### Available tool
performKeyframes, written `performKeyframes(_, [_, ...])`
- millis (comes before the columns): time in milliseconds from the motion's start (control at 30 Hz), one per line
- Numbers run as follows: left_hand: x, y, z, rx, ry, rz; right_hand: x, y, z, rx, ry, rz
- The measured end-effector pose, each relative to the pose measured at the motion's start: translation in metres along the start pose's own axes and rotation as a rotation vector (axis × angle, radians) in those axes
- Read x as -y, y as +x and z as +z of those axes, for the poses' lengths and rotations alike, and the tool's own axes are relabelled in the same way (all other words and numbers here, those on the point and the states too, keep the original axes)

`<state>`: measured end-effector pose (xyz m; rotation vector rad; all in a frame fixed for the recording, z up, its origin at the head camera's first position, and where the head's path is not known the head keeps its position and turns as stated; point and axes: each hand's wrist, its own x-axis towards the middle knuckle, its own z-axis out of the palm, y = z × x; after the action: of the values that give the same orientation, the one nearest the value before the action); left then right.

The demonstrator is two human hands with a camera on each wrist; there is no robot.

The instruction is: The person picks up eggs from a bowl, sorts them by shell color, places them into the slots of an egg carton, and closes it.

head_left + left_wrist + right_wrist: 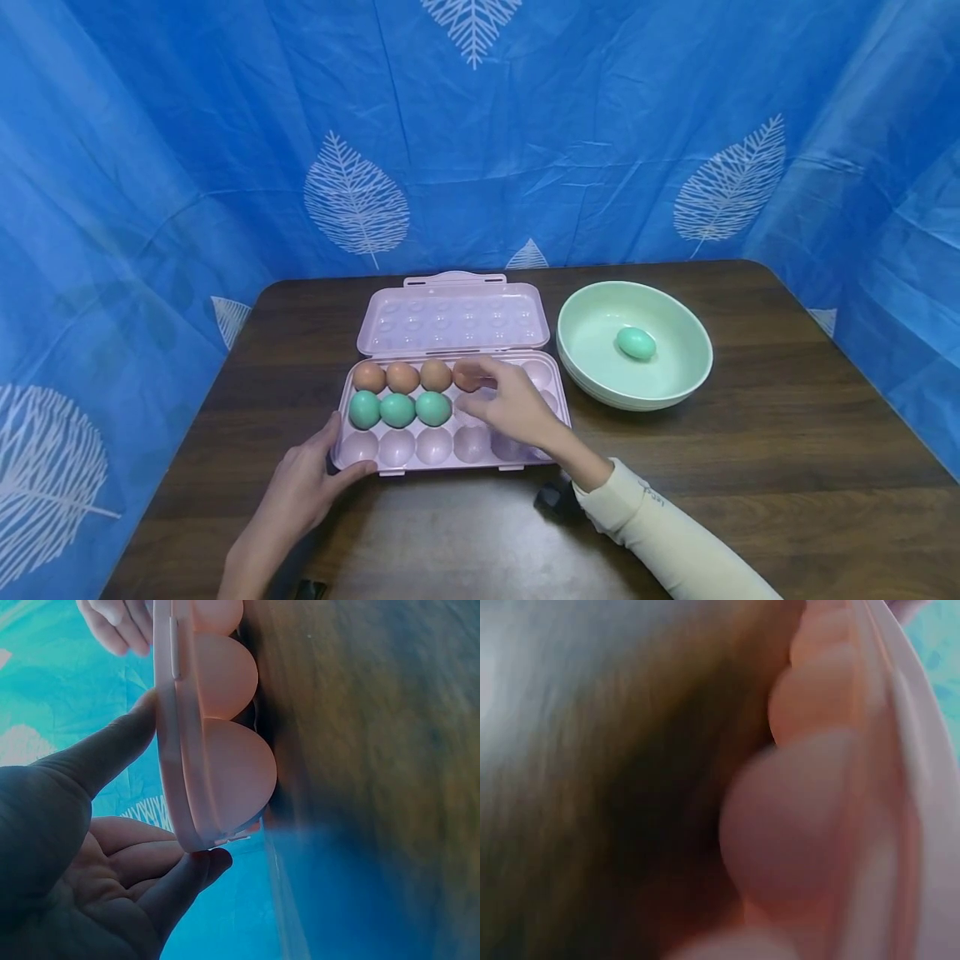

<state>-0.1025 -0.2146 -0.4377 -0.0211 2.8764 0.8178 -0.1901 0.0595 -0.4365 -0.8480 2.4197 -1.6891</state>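
A pale pink egg carton (450, 468) lies with its lid folded back on the table. Its back row holds several brown eggs (402, 377), and 3 green eggs (397, 411) sit in the middle row. My left hand (300, 479) grips the carton's front left corner, thumb along the front edge and fingers at the end; the left wrist view shows this hand (97, 847) close up. Over the back row, my right hand (517, 404) holds the rightmost brown egg (463, 377) between thumb and fingers, partly covering it. The right wrist view shows only the carton's rounded cups (795, 817), blurred.
To the right of the carton stands a light green bowl (686, 350) with one green egg (637, 342) inside. The open lid (455, 317) lies behind the carton. A small black object (553, 497) is near my right wrist. A blue curtain (540, 142) hangs behind the wooden table (795, 417).
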Motion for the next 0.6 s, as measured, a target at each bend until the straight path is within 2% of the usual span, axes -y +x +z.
performKeyframes(233, [0.002, -0.001, 0.000, -0.008, 0.014, 0.000, -0.005, -0.010, -0.029, -0.078, 0.006, 0.014])
performKeyframes(367, [0.002, -0.001, 0.001, -0.015, 0.019, 0.000, -0.009, -0.017, -0.043, -0.118, -0.025, -0.011])
performKeyframes(600, [0.002, 0.000, 0.002, -0.030, 0.015, 0.020, -0.010, -0.034, -0.071, -0.162, -0.097, 0.011])
